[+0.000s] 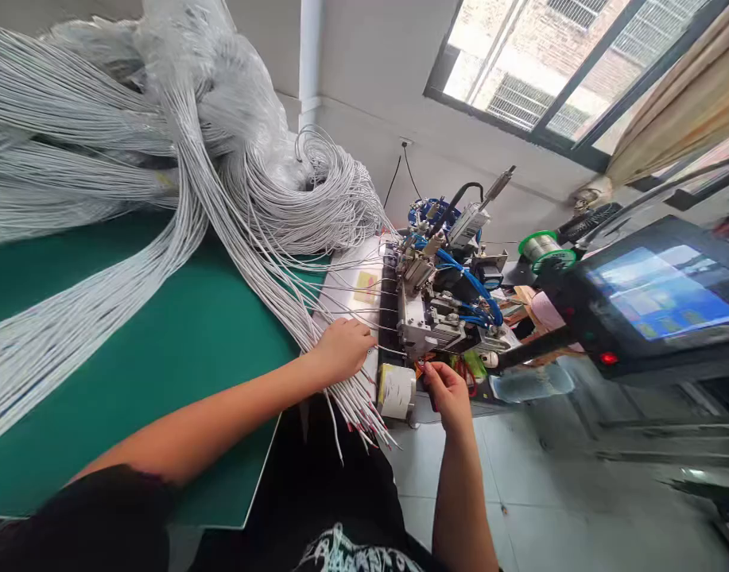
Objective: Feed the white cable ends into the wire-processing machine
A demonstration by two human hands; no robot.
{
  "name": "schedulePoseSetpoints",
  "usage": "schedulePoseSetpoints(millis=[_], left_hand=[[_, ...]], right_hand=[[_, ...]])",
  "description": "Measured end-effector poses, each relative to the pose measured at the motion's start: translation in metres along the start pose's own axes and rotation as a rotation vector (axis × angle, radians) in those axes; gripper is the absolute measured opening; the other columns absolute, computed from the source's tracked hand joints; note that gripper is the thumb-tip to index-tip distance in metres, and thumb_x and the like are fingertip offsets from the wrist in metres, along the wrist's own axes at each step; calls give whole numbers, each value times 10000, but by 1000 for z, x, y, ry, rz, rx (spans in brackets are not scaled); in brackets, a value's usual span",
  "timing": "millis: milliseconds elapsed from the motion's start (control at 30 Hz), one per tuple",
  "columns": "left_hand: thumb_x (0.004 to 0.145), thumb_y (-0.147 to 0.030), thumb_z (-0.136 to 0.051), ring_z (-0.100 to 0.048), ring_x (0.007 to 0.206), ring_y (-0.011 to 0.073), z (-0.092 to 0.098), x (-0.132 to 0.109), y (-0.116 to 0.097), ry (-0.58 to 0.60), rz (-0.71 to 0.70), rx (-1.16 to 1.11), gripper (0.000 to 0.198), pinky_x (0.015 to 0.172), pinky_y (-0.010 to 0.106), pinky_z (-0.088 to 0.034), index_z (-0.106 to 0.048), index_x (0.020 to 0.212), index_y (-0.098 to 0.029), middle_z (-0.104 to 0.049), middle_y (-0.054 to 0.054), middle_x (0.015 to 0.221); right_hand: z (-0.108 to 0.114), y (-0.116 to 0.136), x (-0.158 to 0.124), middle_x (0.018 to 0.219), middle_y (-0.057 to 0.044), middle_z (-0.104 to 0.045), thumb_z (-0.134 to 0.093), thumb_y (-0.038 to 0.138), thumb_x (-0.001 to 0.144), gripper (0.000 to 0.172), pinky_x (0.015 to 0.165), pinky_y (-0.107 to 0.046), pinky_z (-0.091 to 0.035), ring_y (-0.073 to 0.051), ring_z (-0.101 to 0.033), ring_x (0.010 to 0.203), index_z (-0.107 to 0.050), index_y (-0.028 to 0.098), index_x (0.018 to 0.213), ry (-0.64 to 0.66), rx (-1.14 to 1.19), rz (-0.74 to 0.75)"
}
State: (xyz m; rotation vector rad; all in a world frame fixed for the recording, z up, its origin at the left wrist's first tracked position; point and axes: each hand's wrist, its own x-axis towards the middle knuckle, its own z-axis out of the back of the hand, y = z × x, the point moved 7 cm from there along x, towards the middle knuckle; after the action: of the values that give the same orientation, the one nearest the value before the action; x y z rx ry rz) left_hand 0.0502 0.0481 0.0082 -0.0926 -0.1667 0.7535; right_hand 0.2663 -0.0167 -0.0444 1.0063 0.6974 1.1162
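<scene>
My left hand [343, 349] is closed, its fingertips on a thin white cable [391, 349] that runs right towards the machine. Under that hand lies a bundle of white cables [262, 278], their stripped ends [364, 413] fanned out over the table's edge. My right hand [448, 389] is pinched shut just below the front of a benchtop machine [420, 310] with metal cylinders and blue air hoses. What its fingertips hold is too small to make out. Between my hands stands a white roll [397, 391] with a yellowish end.
Large coils of white cable [316, 191], partly in clear plastic, cover the back of the green table [233, 381]. A screen [656, 286] on an arm stands at right, near a spool of solder-like wire [546, 250]. A yellow note [366, 287] lies beside the machine.
</scene>
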Motion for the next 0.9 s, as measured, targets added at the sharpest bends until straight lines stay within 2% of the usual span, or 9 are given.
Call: schedulePoseSetpoints(millis=[100, 233, 333, 500, 733, 833, 900], left_hand=[[899, -201, -440, -536, 1075, 275, 6, 0, 2, -38, -31, 39, 284, 890, 416, -414, -628, 1110, -176, -593, 110, 1176], [935, -261, -446, -498, 1141, 283, 9, 0, 9, -65, -60, 64, 299, 911, 419, -390, -593, 1190, -211, -554, 107, 1256], [906, -327, -546, -503, 1117, 272, 6, 1, 15, -28, -94, 59, 266, 894, 392, -390, -612, 1147, -234, -573, 85, 1202], [799, -344, -707, -526, 1020, 243, 2, 3, 20, 41, -110, 44, 206, 827, 335, -394, -642, 917, -188, -597, 66, 1031], [866, -330, -628, -567, 880, 196, -2, 4, 18, 73, -235, 39, 164, 740, 296, -370, -631, 860, -167, -635, 46, 862], [920, -313, -536, -576, 798, 172, 4, 4, 16, 81, -239, 55, 200, 661, 278, -350, -640, 843, -161, -622, 44, 847], [951, -314, -467, -568, 727, 149, 12, 4, 14, 41, -230, 46, 230, 601, 274, -324, -629, 879, -167, -608, 37, 902]], right_hand=[[5, 3, -3, 687, -44, -643, -599, 575, 781, 427, 549, -237, -406, -145, -553, 604, -650, 152, 789, 2, -29, 15], [14, 7, -7, 743, -54, -655, -604, 563, 786, 422, 625, -249, -429, -155, -565, 667, -661, 147, 823, 0, -89, 42], [18, 8, -10, 740, -52, -650, -597, 567, 791, 427, 655, -257, -431, -161, -568, 683, -665, 150, 845, 8, -114, 51], [21, 9, -11, 786, -72, -665, -594, 577, 791, 440, 614, -259, -427, -168, -570, 682, -662, 150, 870, 20, -113, 45], [21, 13, -11, 752, -60, -656, -586, 587, 794, 444, 515, -237, -398, -141, -542, 590, -658, 156, 870, 32, -143, 38], [22, 12, -10, 740, -57, -653, -587, 593, 790, 450, 489, -237, -387, -137, -533, 563, -655, 157, 880, 31, -135, 34], [22, 15, -10, 746, -58, -651, -590, 585, 792, 442, 505, -239, -398, -143, -542, 586, -654, 157, 878, 27, -125, 43]])
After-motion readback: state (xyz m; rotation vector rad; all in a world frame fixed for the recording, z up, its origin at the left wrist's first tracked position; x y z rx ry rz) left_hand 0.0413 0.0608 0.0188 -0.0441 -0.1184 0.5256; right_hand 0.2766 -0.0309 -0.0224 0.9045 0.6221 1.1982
